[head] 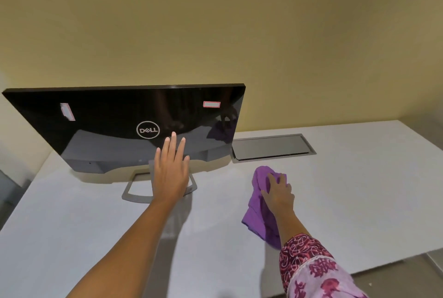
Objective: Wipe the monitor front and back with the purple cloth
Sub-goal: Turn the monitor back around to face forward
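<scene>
The right arm (287,222) wears a sleeve (311,271) ending partway down the forearm: a maroon cuff band with thin white swirls, then pale pink fabric printed with maroon floral motifs. The left forearm (124,245) is bare

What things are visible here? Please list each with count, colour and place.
table: one, white, foreground
monitor: one, black, back toward camera, left on table
stand: one, grey, under monitor
stickers: two, white and red-edged, on monitor's back
cable hatch: one, grey, in table right of monitor
purple cloth: one, right of stand, over table
wall: one, yellow, behind
sleeve: one, pink patterned, right arm
left hand: one, fingers straight, by monitor's lower back
right hand: one, gripping purple cloth
</scene>
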Motion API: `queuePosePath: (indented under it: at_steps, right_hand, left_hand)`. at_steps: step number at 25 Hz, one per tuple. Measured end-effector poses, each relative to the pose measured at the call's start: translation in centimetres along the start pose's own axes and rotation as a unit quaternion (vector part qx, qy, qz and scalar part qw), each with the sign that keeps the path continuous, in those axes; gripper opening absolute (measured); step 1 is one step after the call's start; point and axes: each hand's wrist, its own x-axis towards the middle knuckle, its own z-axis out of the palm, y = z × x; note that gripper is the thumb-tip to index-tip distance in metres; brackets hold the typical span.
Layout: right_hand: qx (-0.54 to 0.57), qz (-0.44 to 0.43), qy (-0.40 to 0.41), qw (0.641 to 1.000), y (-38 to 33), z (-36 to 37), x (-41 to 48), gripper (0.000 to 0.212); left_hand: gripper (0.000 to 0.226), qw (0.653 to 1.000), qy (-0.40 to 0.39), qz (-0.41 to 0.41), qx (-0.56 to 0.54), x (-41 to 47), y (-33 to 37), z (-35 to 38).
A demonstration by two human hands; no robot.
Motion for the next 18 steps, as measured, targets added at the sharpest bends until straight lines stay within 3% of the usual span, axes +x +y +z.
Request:
queuePosePath:
  at_steps: [5, 7, 9, 13, 16, 18]
  right_hand:
    - [-0.051, -0.022, -0.116, 0.992, 2.8, 1.8, -0.2, 0.057]
    - [-0.018, -0.039, -0.043, 0.998, 2.1, 0.6, 0.5, 0.052]
    - [0.085, -0.070, 0.104, 0.989, -0.3, -2.0, 1.3, 0.047]
    - [0.237, -0.172, 0.355, 0.888, -7.8, -10.2, 1.4, 0.038]
    - [0.246, -0.267, 0.422, 0.831, -13.6, -15.8, 0.7, 0.035]
    - [0.211, -0.320, 0.397, 0.834, -16.6, -17.9, 0.8, 0.034]
  left_hand:
    - [0.055, 1.000, -0.007, -0.021, 0.017, -0.6, 1.8, 0.4]
    - [0.056, 1.000, 0.008, -0.021, 0.022, -0.2, 2.1, -0.6]
    - [0.055, 0.999, 0.032, -0.020, 0.020, 0.9, 2.0, -2.2]
    - [0.053, 0.996, 0.088, -0.019, 0.017, 4.0, 0.9, -6.3]
    - [0.050, 0.992, 0.121, -0.021, 0.042, 6.8, -1.1, -9.9]
    - [0.047, 0.991, 0.118, -0.019, 0.052, 8.5, -2.5, -11.9]
